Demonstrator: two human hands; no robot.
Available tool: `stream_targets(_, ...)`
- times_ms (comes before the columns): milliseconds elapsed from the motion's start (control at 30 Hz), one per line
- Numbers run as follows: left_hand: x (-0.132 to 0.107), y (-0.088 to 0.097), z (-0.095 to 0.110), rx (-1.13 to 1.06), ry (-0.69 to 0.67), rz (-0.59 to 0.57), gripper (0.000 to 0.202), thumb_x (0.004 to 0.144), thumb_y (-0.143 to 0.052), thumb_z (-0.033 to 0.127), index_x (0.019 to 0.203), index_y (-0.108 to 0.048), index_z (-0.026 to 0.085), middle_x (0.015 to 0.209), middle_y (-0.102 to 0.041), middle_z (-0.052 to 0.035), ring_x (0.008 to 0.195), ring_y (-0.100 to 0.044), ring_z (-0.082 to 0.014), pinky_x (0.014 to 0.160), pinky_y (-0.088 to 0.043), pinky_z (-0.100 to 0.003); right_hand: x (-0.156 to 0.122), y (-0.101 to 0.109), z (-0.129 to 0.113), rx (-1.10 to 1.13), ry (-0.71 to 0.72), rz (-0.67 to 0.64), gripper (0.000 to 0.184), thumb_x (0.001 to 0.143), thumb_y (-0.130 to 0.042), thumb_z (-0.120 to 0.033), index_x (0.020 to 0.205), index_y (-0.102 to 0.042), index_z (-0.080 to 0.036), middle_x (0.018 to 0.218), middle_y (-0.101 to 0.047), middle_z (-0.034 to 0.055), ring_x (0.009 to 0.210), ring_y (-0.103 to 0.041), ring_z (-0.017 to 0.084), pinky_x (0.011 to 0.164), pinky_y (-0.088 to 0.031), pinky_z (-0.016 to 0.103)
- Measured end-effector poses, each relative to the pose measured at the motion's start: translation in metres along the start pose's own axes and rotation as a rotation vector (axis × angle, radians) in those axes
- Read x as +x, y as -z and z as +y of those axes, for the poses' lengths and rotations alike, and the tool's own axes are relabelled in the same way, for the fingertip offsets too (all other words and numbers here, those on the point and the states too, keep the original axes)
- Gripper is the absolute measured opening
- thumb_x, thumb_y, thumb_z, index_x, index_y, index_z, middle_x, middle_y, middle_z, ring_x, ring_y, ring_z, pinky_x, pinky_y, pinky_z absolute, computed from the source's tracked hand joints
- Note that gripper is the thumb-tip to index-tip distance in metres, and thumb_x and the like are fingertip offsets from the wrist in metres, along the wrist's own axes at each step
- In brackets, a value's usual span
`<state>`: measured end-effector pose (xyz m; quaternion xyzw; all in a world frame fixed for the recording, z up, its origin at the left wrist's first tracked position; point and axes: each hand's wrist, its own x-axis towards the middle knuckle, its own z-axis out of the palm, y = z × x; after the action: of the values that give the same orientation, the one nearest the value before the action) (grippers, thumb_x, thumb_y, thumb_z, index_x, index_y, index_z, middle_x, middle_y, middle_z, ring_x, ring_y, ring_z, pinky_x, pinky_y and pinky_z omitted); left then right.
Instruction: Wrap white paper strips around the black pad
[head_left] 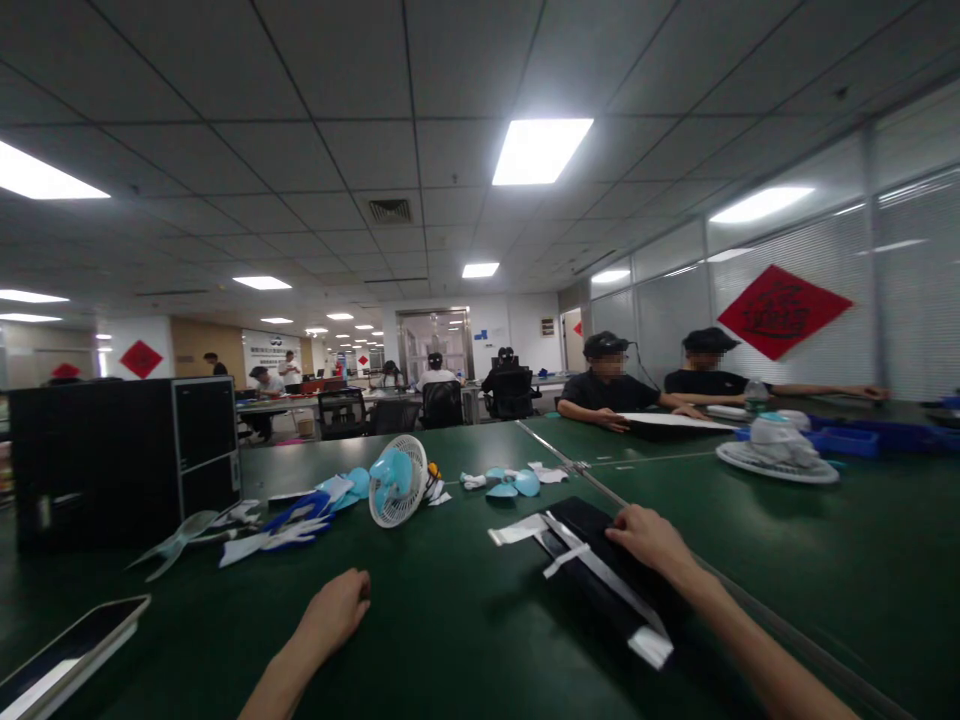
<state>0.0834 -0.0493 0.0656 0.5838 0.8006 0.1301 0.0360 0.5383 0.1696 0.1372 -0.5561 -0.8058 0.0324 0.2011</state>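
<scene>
My right hand (651, 540) has its fingers curled at the far right edge of a flat black packet (574, 520) and grips it there. White and silvery strips of tape (600, 572) run along the packet and cross it, with loose ends sticking out on the left and at the near end. My left hand (334, 605) rests at the left on the green table (450, 610), apart from the packet. Its fingers are curled in, and nothing shows in them.
A black computer case (97, 460) stands left, near a tablet-like device (71, 650). Along the middle lie gloves (281, 530), a small fan (397, 482) and blue fan blades (514, 483). Another fan (780, 450) is at right. Two people (615, 385) sit across the table.
</scene>
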Motion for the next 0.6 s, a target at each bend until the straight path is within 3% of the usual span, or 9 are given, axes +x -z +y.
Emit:
stream_targets(133, -0.002, 0.000, 0.001, 0.005, -0.010, 0.014, 0.017, 0.082, -0.051, 0.028, 0.095, -0.060, 0.022, 0.103, -0.062, -0.0039, 0.094, -0.058, -0.0185, 0.077, -0.044, -0.028, -0.008, 0.007, 0.053, -0.018, -0.196, -0.032, 0.022, 0.079, -0.052, -0.031, 0.079, -0.068, -0.017, 0.091, -0.070, 0.0149, 0.084, -0.066, 0.028, 0.061, -0.042, 0.031)
stream_targets(267, -0.002, 0.000, 0.001, 0.000, -0.019, 0.022, 0.017, 0.082, -0.050, 0.030, 0.095, -0.060, 0.022, 0.103, -0.062, -0.0041, 0.094, -0.059, -0.0187, 0.077, -0.045, -0.029, -0.018, 0.005, 0.087, -0.035, -0.315, -0.017, 0.022, 0.079, -0.052, -0.034, 0.080, -0.066, -0.017, 0.095, -0.069, 0.0155, 0.086, -0.066, 0.030, 0.062, -0.043, 0.033)
stream_targets(400, -0.001, 0.001, 0.000, -0.008, -0.004, 0.006, 0.017, 0.082, -0.052, 0.029, 0.095, -0.061, 0.022, 0.104, -0.063, -0.0047, 0.094, -0.060, -0.0189, 0.078, -0.046, -0.029, -0.027, 0.005, 0.097, -0.030, -0.333, -0.024, 0.018, 0.078, -0.051, -0.031, 0.078, -0.064, -0.018, 0.095, -0.068, 0.0161, 0.085, -0.066, 0.030, 0.063, -0.043, 0.034)
stream_targets(600, -0.002, 0.003, 0.001, -0.008, -0.009, -0.004, 0.019, 0.083, -0.051, 0.030, 0.097, -0.061, 0.021, 0.105, -0.063, -0.0049, 0.095, -0.060, -0.0191, 0.078, -0.047, -0.029, -0.039, 0.009, 0.086, -0.067, -0.306, -0.019, 0.019, 0.081, -0.050, -0.033, 0.073, -0.061, -0.018, 0.093, -0.068, 0.0158, 0.083, -0.065, 0.029, 0.060, -0.042, 0.034)
